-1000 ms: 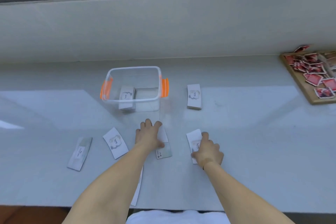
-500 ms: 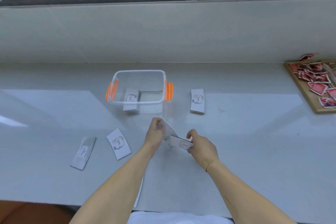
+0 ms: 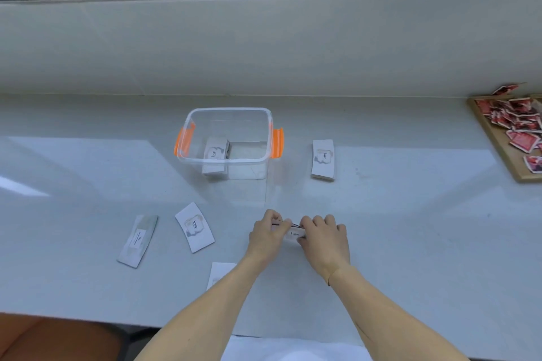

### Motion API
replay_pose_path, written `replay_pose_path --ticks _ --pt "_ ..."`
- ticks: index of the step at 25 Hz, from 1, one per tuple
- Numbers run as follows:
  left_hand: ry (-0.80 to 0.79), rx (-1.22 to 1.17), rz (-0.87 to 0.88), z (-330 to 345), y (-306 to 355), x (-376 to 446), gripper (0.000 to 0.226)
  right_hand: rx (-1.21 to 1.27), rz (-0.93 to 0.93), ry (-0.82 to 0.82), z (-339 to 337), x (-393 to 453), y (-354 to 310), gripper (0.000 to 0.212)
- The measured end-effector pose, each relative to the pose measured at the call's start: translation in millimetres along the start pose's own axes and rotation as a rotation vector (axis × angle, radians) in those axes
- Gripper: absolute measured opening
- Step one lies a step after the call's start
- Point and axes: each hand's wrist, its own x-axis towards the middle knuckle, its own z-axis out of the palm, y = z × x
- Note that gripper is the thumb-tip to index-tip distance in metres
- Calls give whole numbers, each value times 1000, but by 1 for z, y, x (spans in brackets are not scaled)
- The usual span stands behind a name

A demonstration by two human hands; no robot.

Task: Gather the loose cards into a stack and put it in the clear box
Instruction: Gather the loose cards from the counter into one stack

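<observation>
My left hand (image 3: 264,233) and my right hand (image 3: 324,239) meet in front of the clear box (image 3: 193,152) and both grip a small stack of white cards (image 3: 293,234), one hand at each end. The box has orange clips and holds a card stack (image 3: 215,149) at its left. Loose white cards lie on the counter: one (image 3: 323,159) right of the box, one (image 3: 194,226) left of my hands, one (image 3: 137,240) farther left, and one (image 3: 220,272) partly hidden under my left forearm.
A wooden tray (image 3: 498,152) with several red cards sits at the far right of the pale counter (image 3: 410,228). A wall and window frame rise behind the box. The counter's front edge runs just below my forearms.
Each hand lifted a card off the counter, and the two hands came together, pressing the cards into one stack held between them. The camera view tilted up slightly.
</observation>
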Motion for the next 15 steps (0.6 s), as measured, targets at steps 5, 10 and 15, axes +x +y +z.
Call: replay_pose_path --ticks 5,10,15 --pt "57 325 134 -4 -25 -1 17 9 33 66 21 -20 -1 15" --pt "-100 298 162 0 -26 -6 22 -64 -23 118 22 -14 -21 11" --pt "-160 557 191 -11 -26 -10 37 -94 -83 130 19 -17 -22 6"
